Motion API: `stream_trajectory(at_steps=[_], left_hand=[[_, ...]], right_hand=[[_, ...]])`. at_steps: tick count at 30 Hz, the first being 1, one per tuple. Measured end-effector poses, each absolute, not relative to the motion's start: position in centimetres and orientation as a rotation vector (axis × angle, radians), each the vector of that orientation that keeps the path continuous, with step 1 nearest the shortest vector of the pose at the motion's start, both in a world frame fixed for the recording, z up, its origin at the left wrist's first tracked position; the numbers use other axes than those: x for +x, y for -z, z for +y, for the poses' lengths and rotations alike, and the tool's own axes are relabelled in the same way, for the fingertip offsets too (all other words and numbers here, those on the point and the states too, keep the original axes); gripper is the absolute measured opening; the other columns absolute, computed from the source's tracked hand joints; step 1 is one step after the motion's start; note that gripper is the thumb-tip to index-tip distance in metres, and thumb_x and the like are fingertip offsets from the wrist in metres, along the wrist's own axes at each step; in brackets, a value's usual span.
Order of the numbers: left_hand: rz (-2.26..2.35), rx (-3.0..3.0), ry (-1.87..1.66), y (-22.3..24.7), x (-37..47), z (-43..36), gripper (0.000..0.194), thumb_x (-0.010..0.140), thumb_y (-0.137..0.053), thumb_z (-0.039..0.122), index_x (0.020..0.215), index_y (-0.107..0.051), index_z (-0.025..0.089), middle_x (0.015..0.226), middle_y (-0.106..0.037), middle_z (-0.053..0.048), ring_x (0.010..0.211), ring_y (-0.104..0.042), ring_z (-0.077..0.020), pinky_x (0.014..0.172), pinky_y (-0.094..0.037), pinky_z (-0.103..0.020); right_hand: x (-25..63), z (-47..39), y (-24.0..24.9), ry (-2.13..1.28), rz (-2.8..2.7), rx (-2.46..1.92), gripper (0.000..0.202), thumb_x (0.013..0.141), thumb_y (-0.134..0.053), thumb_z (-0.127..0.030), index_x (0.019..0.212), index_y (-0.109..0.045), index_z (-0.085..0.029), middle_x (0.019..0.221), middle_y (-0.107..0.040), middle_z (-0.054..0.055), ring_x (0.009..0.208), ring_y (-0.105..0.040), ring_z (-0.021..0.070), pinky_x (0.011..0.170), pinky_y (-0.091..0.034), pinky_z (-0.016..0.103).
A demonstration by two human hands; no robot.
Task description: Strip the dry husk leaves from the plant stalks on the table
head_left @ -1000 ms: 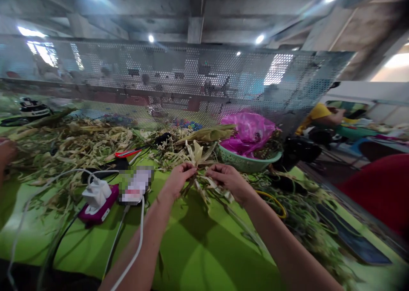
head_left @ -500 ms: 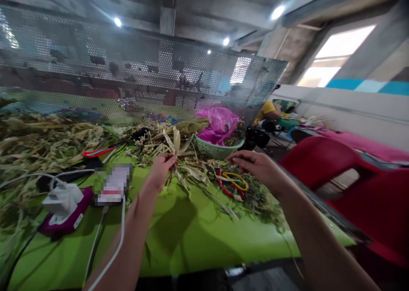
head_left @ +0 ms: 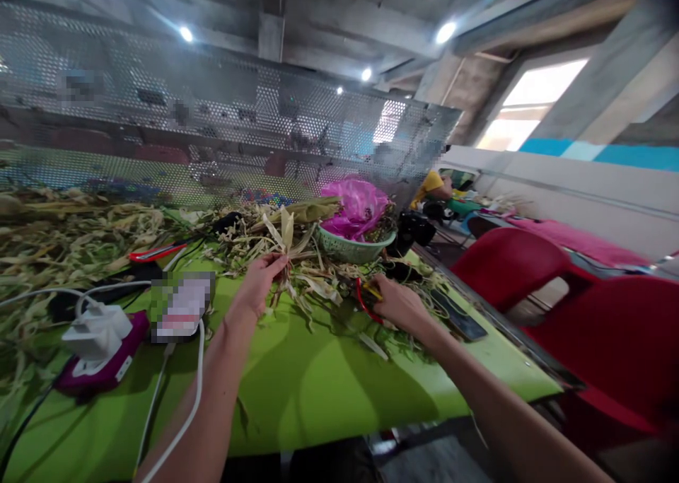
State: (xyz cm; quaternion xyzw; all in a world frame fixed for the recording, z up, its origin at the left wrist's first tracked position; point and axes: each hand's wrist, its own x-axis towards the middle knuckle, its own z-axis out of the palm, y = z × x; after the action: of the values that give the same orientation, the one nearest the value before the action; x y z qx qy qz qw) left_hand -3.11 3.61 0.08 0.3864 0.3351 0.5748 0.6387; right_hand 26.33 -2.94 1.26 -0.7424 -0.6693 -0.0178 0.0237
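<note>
My left hand (head_left: 268, 272) is closed, pinching a bunch of dry corn husks (head_left: 287, 235) whose pale leaf tips fan upward like a flower. Loose ends hang below the fingers, over the green tabletop. To its right, my right hand (head_left: 395, 300) has its fingers round the yellow handle loop of a pair of scissors (head_left: 363, 300). The red loop shows beside the fingertips, and the blades are partly lost among husk scraps. Husk strips (head_left: 323, 289) lie between the two hands.
A pale green basket (head_left: 355, 248) with a pink plastic bag (head_left: 354, 207) stands behind. Left are a phone (head_left: 185, 306), white cables, a purple power strip (head_left: 100, 363), a red-handled cutter (head_left: 158, 252) and heaped husks. A dark phone-like slab (head_left: 459, 315) lies right, near red chairs (head_left: 509, 257).
My right hand has moved down and left from above the scraps onto the scissors. My left hand still holds the husks. The view has shifted slightly right.
</note>
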Motion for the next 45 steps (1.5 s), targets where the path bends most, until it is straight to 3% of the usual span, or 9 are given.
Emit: stream_trajectory(at_steps=[6,11,13,18,22,26,31,36,45], left_hand=[[0.717,0.825,-1.334,0.1,-3.3,3.8,0.034,0.051,-0.085,0.036,0.069,-0.066,0.014,0.061,-0.06,0.003,0.053,-0.05,-0.0048,0.052,-0.038,-0.016],[0.681,0.818,-1.304,0.2,-3.2,3.7,0.033,0.054,-0.084,0.037,0.069,-0.065,0.014,0.06,-0.06,0.003,0.051,-0.05,-0.0058,0.05,-0.037,-0.018],[0.677,0.81,-1.281,0.2,-3.2,3.7,0.032,0.055,-0.083,0.036,0.07,-0.065,0.014,0.061,-0.061,0.002,0.051,-0.051,-0.0059,0.049,-0.037,-0.018],[0.654,0.77,-1.254,0.3,-3.1,3.7,0.031,0.056,-0.084,0.034,0.07,-0.064,0.015,0.062,-0.061,0.002,0.051,-0.051,-0.0058,0.047,-0.035,-0.018],[0.637,0.742,-1.243,0.2,-3.1,3.6,0.028,0.058,-0.084,0.031,0.071,-0.065,0.016,0.063,-0.061,0.002,0.053,-0.053,-0.0063,0.049,-0.037,-0.018],[0.601,0.71,-1.237,-0.1,-3.1,3.4,0.026,0.056,-0.085,0.028,0.07,-0.066,0.016,0.061,-0.061,0.003,0.052,-0.051,-0.0058,0.052,-0.038,-0.02],[0.582,0.684,-1.224,-0.3,-2.9,3.2,0.029,0.055,-0.086,0.028,0.072,-0.067,0.014,0.064,-0.062,0.002,0.054,-0.052,-0.0053,0.054,-0.038,-0.018],[0.568,0.693,-1.196,-0.3,-2.8,3.1,0.03,0.057,-0.085,0.03,0.071,-0.064,0.014,0.06,-0.06,0.003,0.05,-0.049,-0.0046,0.049,-0.035,-0.018],[0.567,0.624,-1.168,-1.0,-2.5,2.5,0.029,0.055,-0.086,0.027,0.071,-0.065,0.014,0.06,-0.06,0.004,0.05,-0.05,-0.0043,0.048,-0.037,-0.017]], right_hand=[[28.9,-3.1,-2.5,-0.489,-1.847,-1.976,0.063,0.071,-0.06,-0.025,0.132,-0.048,-0.016,0.073,-0.061,-0.001,0.059,-0.052,0.0141,0.056,-0.035,0.025],[28.0,-4.4,-3.5,-1.069,-1.711,-1.606,0.06,0.071,-0.069,-0.042,0.125,-0.058,-0.017,0.085,-0.064,0.003,0.071,-0.057,0.017,0.06,-0.043,0.027],[27.0,-4.7,-3.4,-1.185,-1.659,-1.521,0.065,0.07,-0.072,-0.043,0.128,-0.056,-0.02,0.091,-0.064,0.004,0.072,-0.057,0.0168,0.06,-0.044,0.026],[24.3,-4.8,-2.9,-1.287,-1.598,-1.481,0.072,0.071,-0.072,-0.048,0.135,-0.047,-0.024,0.073,-0.055,-0.002,0.052,-0.044,0.0103,0.046,-0.036,0.022],[22.5,-4.5,-2.9,-1.256,-1.626,-1.35,0.071,0.071,-0.073,-0.048,0.132,-0.047,-0.025,0.089,-0.06,0.001,0.073,-0.055,0.0156,0.068,-0.049,0.028],[21.6,-3.6,-2.5,-1.231,-1.692,-1.311,0.074,0.073,-0.069,-0.051,0.135,-0.039,-0.024,0.091,-0.062,0.003,0.087,-0.06,0.021,0.087,-0.048,0.035],[21.7,-2.2,-1.1,-0.939,-1.879,-1.393,0.071,0.076,-0.066,-0.046,0.135,-0.034,-0.021,0.108,-0.059,0.007,0.096,-0.058,0.0226,0.091,-0.046,0.036],[21.8,-1.6,0.1,-0.431,-2.113,-1.452,0.069,0.07,-0.07,-0.039,0.128,-0.038,-0.021,0.123,-0.055,0.011,0.111,-0.054,0.0274,0.098,-0.041,0.04],[22.3,-0.8,1.4,0.104,-2.094,-1.503,0.049,0.076,-0.063,-0.036,0.12,-0.047,-0.021,0.116,-0.059,0.014,0.107,-0.057,0.0301,0.089,-0.045,0.041]])
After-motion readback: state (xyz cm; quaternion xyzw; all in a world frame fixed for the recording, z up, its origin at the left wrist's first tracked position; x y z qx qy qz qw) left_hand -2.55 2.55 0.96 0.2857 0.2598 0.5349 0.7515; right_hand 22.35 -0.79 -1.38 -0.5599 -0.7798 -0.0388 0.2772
